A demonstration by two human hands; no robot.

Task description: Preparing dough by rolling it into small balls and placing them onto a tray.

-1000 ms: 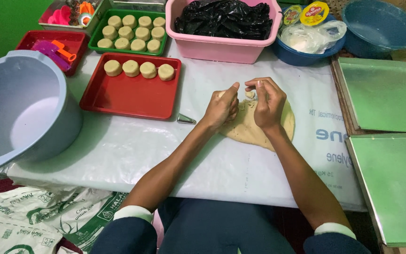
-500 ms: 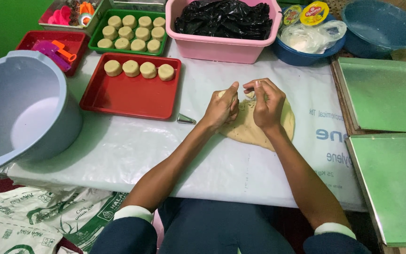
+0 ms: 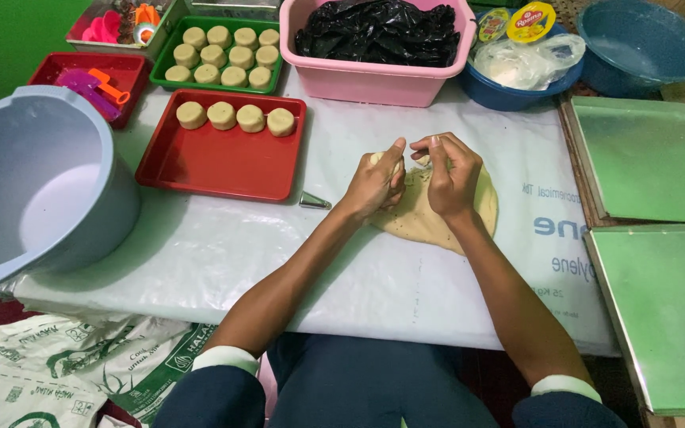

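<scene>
Now: both hands on 1 dough slab [image 3: 438,214]; red tray [image 3: 208,162] w/ 4 pucks.

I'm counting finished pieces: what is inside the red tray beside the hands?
The red tray holds four round dough pieces in a row along its far edge; the rest is bare red base. Nothing covers it, though whatever is under the pieces cannot be seen.

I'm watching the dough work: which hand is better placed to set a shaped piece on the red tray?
Probably the left hand: it sits on the dough side nearest the red tray; the right hand is farther.
</scene>
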